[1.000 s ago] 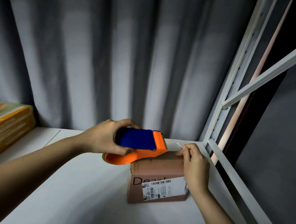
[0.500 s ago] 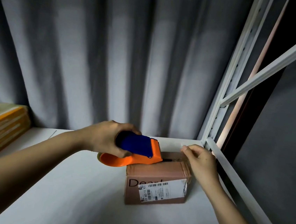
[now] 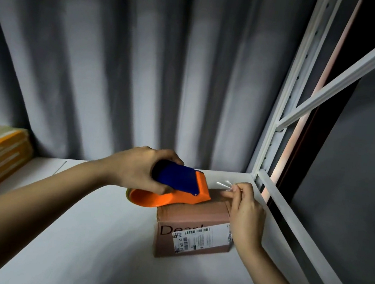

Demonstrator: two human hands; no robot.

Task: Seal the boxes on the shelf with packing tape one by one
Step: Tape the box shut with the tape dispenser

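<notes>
Pinching the tape end [image 3: 224, 185] at the box's [image 3: 192, 230] three o'clock, the right hand [image 3: 245, 213] needed tension; the left [image 3: 141, 168] gripped the dispenser [image 3: 177, 187].

Two arms come in from the bottom, one from the left side and one from the right side. Both arms are bare all the way up to the edge of the view, with no sleeves showing, and each one gets thinner toward the wrist. The left hand [image 3: 137, 169] and the right hand [image 3: 245, 211] are bare too, with no gloves, no rings, no watch and no bands on the wrists, and the nails on the right hand look short and plain.
</notes>
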